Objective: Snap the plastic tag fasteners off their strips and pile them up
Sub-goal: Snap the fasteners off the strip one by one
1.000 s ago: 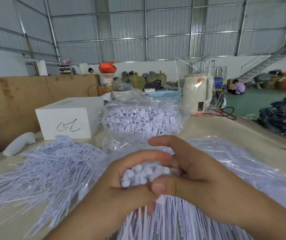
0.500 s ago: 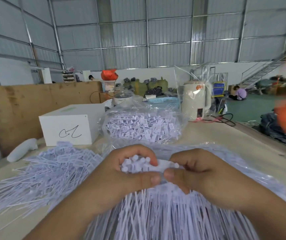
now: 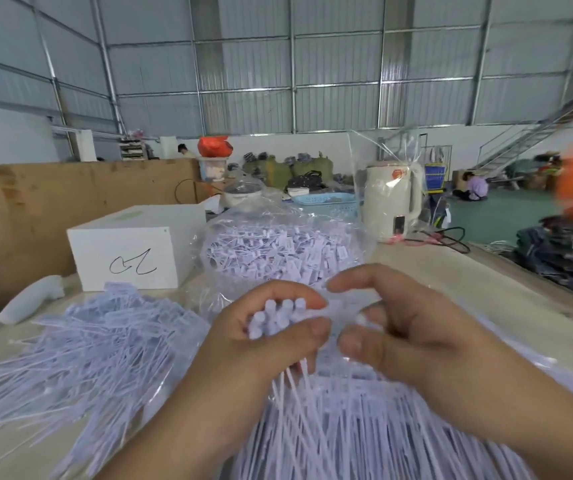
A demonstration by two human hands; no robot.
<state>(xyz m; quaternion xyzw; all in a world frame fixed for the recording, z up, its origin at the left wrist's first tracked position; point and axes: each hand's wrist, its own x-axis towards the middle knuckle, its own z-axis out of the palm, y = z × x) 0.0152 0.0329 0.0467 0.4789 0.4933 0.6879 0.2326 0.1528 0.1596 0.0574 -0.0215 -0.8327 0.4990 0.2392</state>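
The left hand (image 3: 264,344) grips a bundle of fasteners (image 3: 280,315), thumb and fingers curled round it so the stubby white heads stick up above the thumb and the thin tails hang out below. Just beside it, the right hand (image 3: 413,337) has its fingers curled with the thumb close to the left thumb; something small and white shows at its fingertips, but blur hides whether it is pinched. Under both hands lies a heap of fastener strips (image 3: 364,434) on clear plastic sheet. Left of the hands a loose pile of fasteners (image 3: 87,344) spreads over the table (image 3: 451,271). Behind the hands stands a clear bag of tags (image 3: 278,247), which blocks part of the table beyond. Left of the bag sits a white box (image 3: 132,251) with a scribble on its front, and a white kettle (image 3: 390,202) wrapped in plastic stands to the bag's right. A brown board (image 3: 35,209) rises behind the box.
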